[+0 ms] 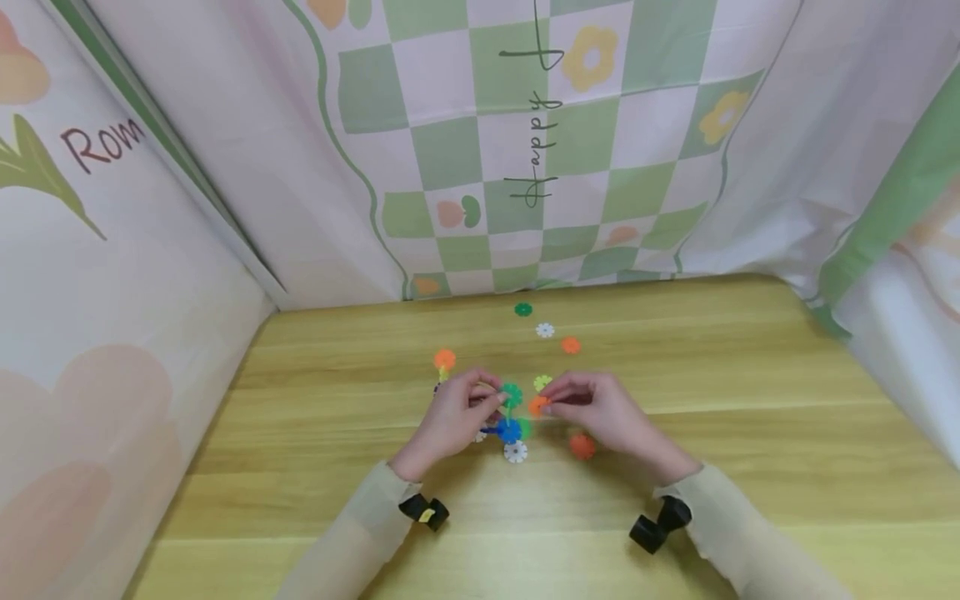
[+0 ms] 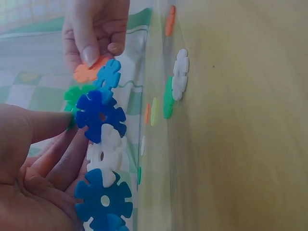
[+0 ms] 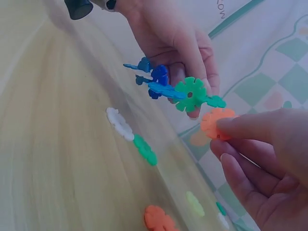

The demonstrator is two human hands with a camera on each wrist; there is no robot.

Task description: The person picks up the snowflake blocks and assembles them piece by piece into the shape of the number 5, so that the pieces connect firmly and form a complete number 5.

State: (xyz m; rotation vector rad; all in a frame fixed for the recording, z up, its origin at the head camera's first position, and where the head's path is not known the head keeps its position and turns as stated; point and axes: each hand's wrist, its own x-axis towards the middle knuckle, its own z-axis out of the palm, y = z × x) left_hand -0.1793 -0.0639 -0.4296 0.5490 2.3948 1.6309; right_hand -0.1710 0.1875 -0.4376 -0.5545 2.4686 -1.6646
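Observation:
My left hand [image 1: 453, 417] pinches a green snowflake-shaped plastic disc [image 3: 190, 94] between thumb and fingers. That disc belongs to a linked chain of slotted snowflake discs, with a dark blue disc [image 2: 101, 116], a white disc [image 2: 105, 153] and a teal-blue disc [image 2: 103, 199] among them. Opposite, my right hand [image 1: 603, 408] holds an orange snowflake disc [image 3: 216, 122] by thumb and fingertips. The orange disc is close to the chain's green end; whether they touch I cannot tell. Part of the chain is hidden behind my left hand in the head view.
Loose discs lie on the wooden table [image 1: 315, 500]: green [image 1: 522, 309], white [image 1: 545, 330], orange [image 1: 571, 344] and yellow [image 1: 542, 382] toward the back, red-orange [image 1: 582, 446] near my right wrist, white [image 1: 515, 452] in front. A patterned curtain [image 1: 517, 150] hangs behind.

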